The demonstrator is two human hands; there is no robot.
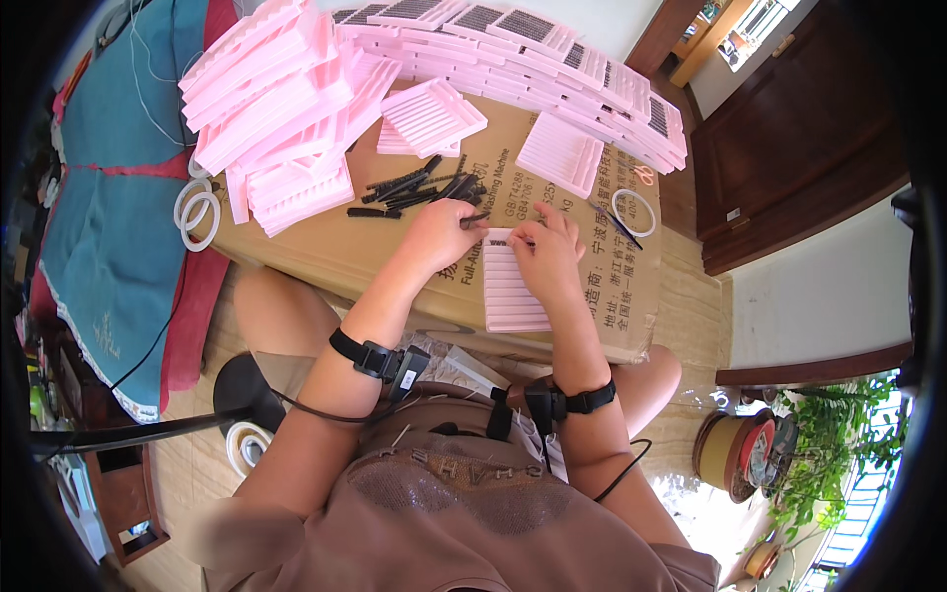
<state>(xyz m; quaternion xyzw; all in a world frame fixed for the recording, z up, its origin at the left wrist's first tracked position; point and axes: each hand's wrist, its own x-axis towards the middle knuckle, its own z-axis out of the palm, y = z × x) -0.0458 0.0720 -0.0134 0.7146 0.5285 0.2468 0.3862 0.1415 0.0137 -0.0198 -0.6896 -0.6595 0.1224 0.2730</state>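
My left hand (441,235) is closed, with a short black bristly strip (474,219) pinched between thumb and fingertips. Just right of it, my right hand (550,255) bends over the upper end of a pink ridged tray (515,296). Its thumb and forefinger come together there, and whatever they hold is hidden. A bit of black shows in the tray's topmost slot; the slots below it look pink and bare. Beyond my left hand lies a loose pile of black strips (404,187) on the cardboard box (395,252).
Stacked pink trays (266,99) rise at the far left. More trays, the top ones filled with black rows (533,28), line the back. Single pink trays (560,155) lie between. White rings (197,219), scissors (643,175) and a slim dark tool (619,227) lie near the sides.
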